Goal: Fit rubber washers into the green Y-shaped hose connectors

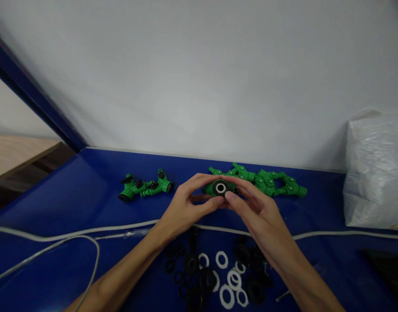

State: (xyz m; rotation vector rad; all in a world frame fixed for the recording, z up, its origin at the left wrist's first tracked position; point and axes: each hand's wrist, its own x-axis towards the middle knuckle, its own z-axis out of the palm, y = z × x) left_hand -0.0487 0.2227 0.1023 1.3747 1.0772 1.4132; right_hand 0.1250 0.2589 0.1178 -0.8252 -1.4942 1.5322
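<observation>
Between my two hands is a green hose splitter point(210, 189) with a black collar and a white ring around its dark opening, which faces me. My left hand point(195, 199) wraps it from the left, thumb under the collar. From the right, my right hand point(250, 199) grips the same splitter, its thumb against the collar's lower edge. Fingers hide most of the green body. Behind my right hand lie several green splitter bodies point(266, 182). To the left rest two green splitters with black parts point(132, 187) point(160, 184).
White rings point(227, 297) and black rings and collars point(207, 279) lie scattered near me on the blue table point(98, 190). A white cable point(315, 234) crosses the table. On the right stands a plastic-wrapped bundle point(376, 173); a pale wall point(199, 86) rises behind.
</observation>
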